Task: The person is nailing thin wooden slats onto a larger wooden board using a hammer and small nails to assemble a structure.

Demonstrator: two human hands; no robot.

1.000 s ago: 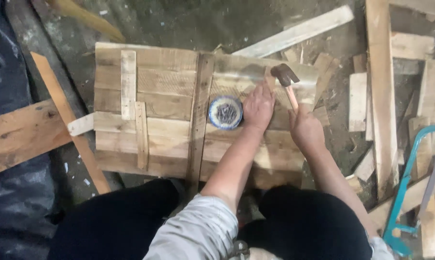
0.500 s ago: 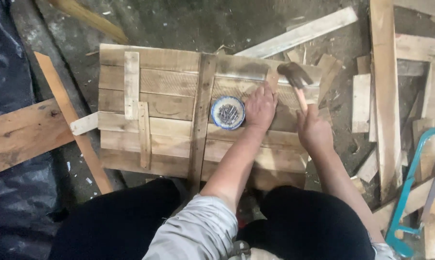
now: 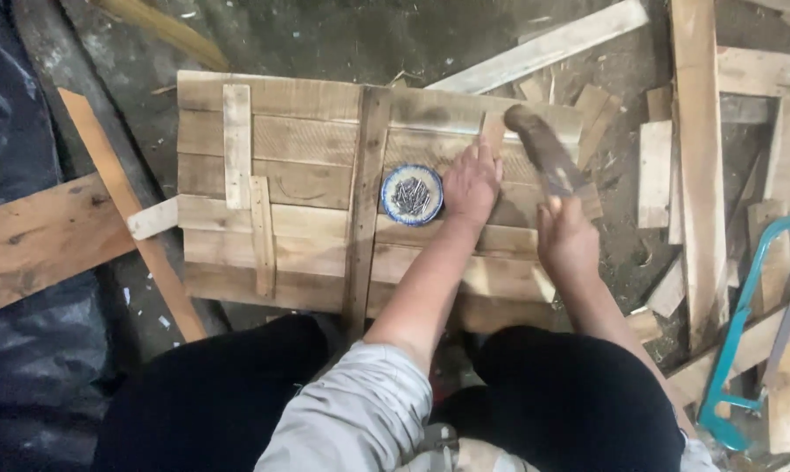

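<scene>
A wooden panel (image 3: 307,175) made of nailed planks lies on the ground in front of my knees. My left hand (image 3: 471,182) presses a small upright wooden strip (image 3: 493,133) onto its right part, fingers pinched at the strip. My right hand (image 3: 567,238) grips the handle of a hammer (image 3: 539,156), whose blurred head is at the strip's top. A small blue-rimmed bowl of nails (image 3: 411,194) sits on the panel just left of my left hand.
Loose planks and offcuts (image 3: 692,157) lie scattered to the right. A teal-framed saw (image 3: 744,332) rests at the right edge. A long board (image 3: 36,236) and an orange slat (image 3: 132,210) lie at the left, beside dark plastic sheeting (image 3: 10,122).
The hammer head has swung from raised at the panel's right edge down and leftward toward the strip. My left hand has stayed on the strip.
</scene>
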